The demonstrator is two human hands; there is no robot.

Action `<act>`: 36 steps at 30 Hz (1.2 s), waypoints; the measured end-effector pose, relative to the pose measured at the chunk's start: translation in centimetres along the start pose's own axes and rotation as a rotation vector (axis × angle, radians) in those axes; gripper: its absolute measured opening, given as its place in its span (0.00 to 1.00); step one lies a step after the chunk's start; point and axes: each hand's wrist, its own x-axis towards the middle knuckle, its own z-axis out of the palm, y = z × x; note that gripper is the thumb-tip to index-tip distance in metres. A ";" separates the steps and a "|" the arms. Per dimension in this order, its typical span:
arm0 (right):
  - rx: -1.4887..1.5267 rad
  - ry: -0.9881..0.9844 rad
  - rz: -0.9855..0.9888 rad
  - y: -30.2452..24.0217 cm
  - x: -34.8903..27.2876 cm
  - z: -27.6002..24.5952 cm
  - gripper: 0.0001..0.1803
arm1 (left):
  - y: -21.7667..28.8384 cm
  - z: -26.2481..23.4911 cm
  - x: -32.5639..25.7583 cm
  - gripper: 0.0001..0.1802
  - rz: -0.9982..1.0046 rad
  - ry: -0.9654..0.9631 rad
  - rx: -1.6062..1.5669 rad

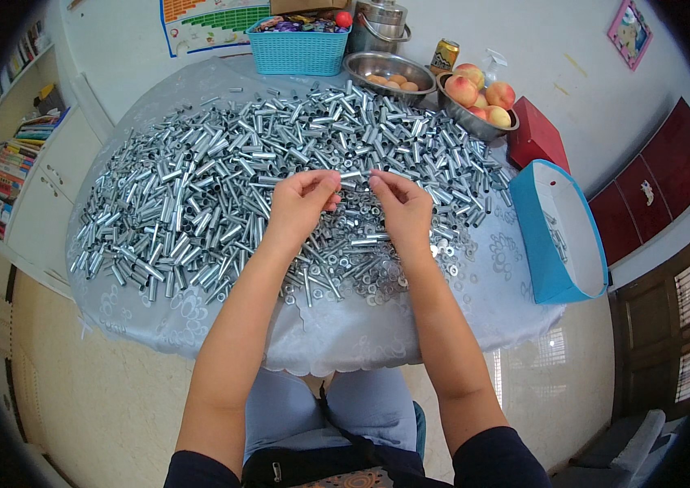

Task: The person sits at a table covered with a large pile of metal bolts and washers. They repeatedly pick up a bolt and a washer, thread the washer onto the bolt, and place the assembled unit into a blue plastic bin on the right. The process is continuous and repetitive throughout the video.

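Note:
A short silver metal tube (351,175) is held out level between my two hands, over the middle of the pile. Thumb and fingers of my left hand (304,199) pinch its left end. My right hand (403,210) has its fingertips pressed together at the tube's other end; any small part in them is too tiny to make out. Beneath and around both hands spreads a large heap of loose silver metal tubes (190,203). Metal washers and nuts (337,248) lie scattered below my hands, on the near side of the heap.
A patterned grey tablecloth (345,337) covers the table. At right stands a blue box (533,236) with a few metal pieces inside. Along the back are a turquoise basket (296,55), a steel bowl of eggs (389,88), a bowl of peaches (463,118) and a red box (536,134).

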 end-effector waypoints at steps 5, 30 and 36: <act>0.068 0.001 0.013 0.1 0.2 -0.1 0.10 | 0.0 0.4 -0.2 0.13 -0.008 -0.042 0.049; -0.315 -0.250 -0.407 -1.3 -1.0 0.2 0.26 | -0.3 0.0 0.2 0.13 0.051 0.025 0.001; -0.310 -0.347 -0.414 -1.7 -1.3 0.2 0.32 | -0.2 0.0 0.1 0.11 0.045 0.036 -0.029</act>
